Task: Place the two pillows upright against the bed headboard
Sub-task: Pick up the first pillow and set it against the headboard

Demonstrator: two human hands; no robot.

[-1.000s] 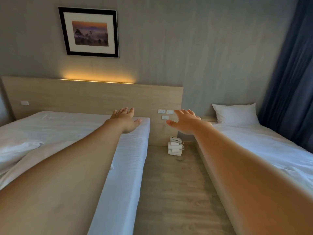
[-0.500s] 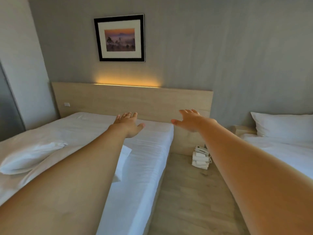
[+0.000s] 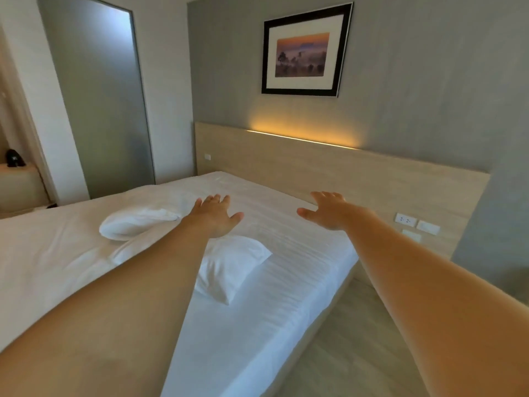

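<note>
View swung left onto bed (image 3: 286,296); both pillows (image 3: 237,265) flat, left hand (image 3: 214,216) and right hand (image 3: 329,210) fingers spread, empty—grab nearer pillow's corners.

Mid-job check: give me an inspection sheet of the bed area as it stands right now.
Surface: bed, white sheet, mostly smooth.
Job's things: near pillow lying flat mid-bed; far pillow lying flat, crumpled; neither against the headboard.
Clutter: nothing seen on the bed.
Hands: left hand and right hand open, fingers spread, holding nothing.
Cables: nothing seen.
Surroundings: framed picture above the lit headboard; wall sockets on the right; grey panel on the left.
</note>
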